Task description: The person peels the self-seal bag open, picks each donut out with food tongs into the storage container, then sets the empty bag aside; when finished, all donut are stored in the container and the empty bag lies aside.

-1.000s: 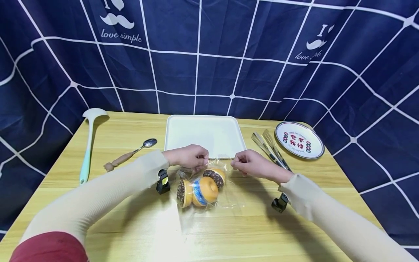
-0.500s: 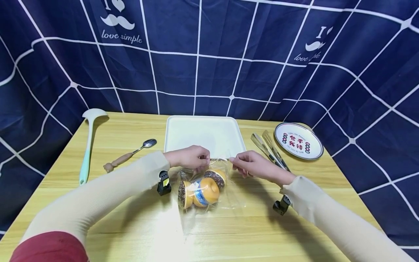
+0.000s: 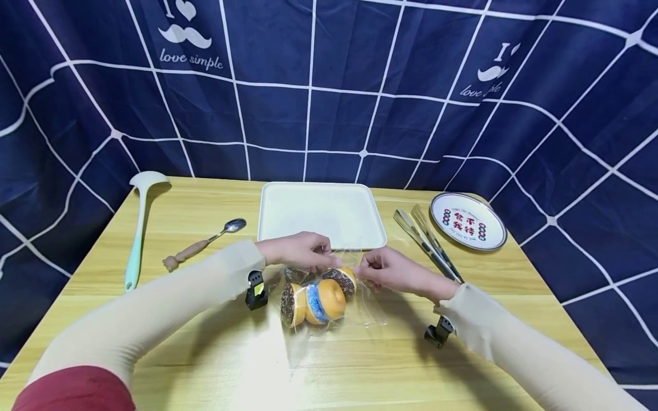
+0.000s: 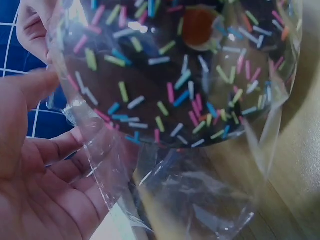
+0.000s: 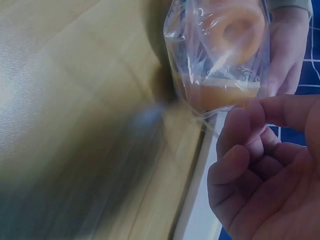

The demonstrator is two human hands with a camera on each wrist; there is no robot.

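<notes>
A clear plastic bag (image 3: pixel 362 317) with several toy doughnuts inside is at the middle of the table. One doughnut (image 3: pixel 317 302) has blue icing, and two have dark, sprinkled icing. My left hand (image 3: pixel 303 251) pinches the bag's far edge. At the bag's far right corner, my right hand (image 3: pixel 393 268) pinches the film between thumb and forefinger. A dark sprinkled doughnut (image 4: pixel 150 90) fills much of the left wrist view, beside my left thumb. An orange-brown doughnut (image 5: pixel 242 32) shows through the film in the right wrist view.
A white tray (image 3: pixel 321 211) lies behind the bag. Tongs (image 3: pixel 426 240) and a printed plate (image 3: pixel 469 222) lie to the right. On the left are a spoon (image 3: pixel 192 249) with a wooden handle and a ladle (image 3: pixel 139 222). A blue checked cloth (image 3: pixel 272 120) hangs behind the table.
The fingers have shifted slightly along the bag's far edge, and both hands have come down a little towards me. The right hand now sits lower, close to the far-right doughnut. The doughnuts have barely moved.
</notes>
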